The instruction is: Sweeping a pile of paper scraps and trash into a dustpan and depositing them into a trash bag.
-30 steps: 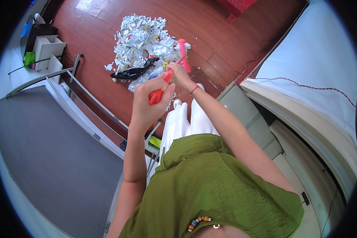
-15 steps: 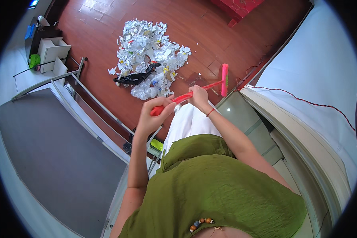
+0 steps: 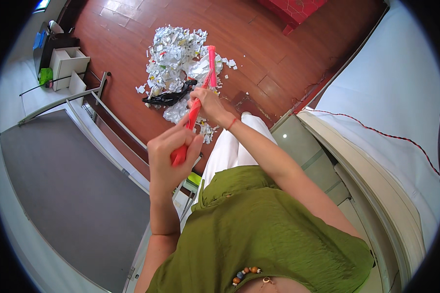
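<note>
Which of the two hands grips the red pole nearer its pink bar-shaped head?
The right hand, with the thin red cord bracelet at its wrist; the left hand, bare-wristed, grips nearer the other end of the red pole.

We've got the scrap heap (image 3: 173, 56) on the floor (image 3: 252, 46) at upper centre, the broom (image 3: 193, 115) slanting before its right side, drawers (image 3: 67, 67) upper left, a framed panel (image 3: 73, 195) lower left.

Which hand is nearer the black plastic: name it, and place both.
Right. The right hand, on the red handle, appears just right of the black plastic; the left hand, at the handle's near end, appears farther off, below it.
</note>
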A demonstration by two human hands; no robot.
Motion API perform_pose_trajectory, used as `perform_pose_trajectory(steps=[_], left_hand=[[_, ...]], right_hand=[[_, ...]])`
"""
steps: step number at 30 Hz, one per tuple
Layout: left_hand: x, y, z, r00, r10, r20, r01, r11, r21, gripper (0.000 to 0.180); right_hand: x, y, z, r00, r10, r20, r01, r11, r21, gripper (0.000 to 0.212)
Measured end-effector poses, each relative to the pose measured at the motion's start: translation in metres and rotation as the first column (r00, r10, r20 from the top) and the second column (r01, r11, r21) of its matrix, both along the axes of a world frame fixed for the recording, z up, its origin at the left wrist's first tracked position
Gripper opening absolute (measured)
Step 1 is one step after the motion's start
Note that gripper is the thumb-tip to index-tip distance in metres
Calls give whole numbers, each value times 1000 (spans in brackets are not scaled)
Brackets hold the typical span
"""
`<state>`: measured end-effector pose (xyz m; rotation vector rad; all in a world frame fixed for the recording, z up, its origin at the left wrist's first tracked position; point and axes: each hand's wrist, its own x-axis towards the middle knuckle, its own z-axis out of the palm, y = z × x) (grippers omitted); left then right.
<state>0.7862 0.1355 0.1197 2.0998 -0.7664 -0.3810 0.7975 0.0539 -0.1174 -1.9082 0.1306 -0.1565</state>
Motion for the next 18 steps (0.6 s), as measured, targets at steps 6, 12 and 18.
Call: perform_pose_trajectory(steps=[6,12,18], left_hand=[[9,-6,21,993,-20,-115,1,986,-166,19],[33,-29,-84,929,-7,-371,-113,947,-301,20],[86,-33,-123,899,85,-429,-210,944,-254,25]], right_hand=[[-21,-43,39,999,-45,-14,42,984,-171,19],[-30,-105,-39,959,-126,-253,22,926,-377,15],[23,-101,-86,937,-99,-336,-30,933,-358,10]])
